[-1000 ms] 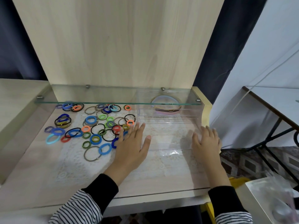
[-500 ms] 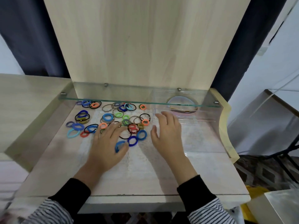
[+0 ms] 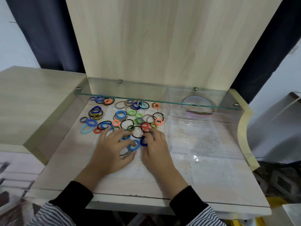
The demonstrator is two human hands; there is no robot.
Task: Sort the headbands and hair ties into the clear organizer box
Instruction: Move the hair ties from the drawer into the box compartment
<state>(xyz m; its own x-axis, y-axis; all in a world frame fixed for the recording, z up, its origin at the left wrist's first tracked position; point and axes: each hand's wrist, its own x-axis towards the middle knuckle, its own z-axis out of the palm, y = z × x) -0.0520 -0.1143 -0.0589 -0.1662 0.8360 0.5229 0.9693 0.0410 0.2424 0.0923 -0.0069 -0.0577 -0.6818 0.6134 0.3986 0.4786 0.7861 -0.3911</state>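
Desk [image 3: 211,176] by dark curtains [image 3: 48,38]: left hand [image 3: 110,152] and right hand [image 3: 156,152] seemingly pinch hair ties [image 3: 120,114].

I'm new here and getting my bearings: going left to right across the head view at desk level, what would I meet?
Wooden side counter → scattered hair ties → clear organizer box → curved yellow desk edge.

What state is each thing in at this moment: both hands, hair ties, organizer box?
Left hand, fingers curled, pinching the blue hair tie.
Right hand, fingers bent down onto the ties; grip unclear.
Hair ties, loose and overlapping, spread left of the box.
Clear organizer box, upright, no ties visible inside.
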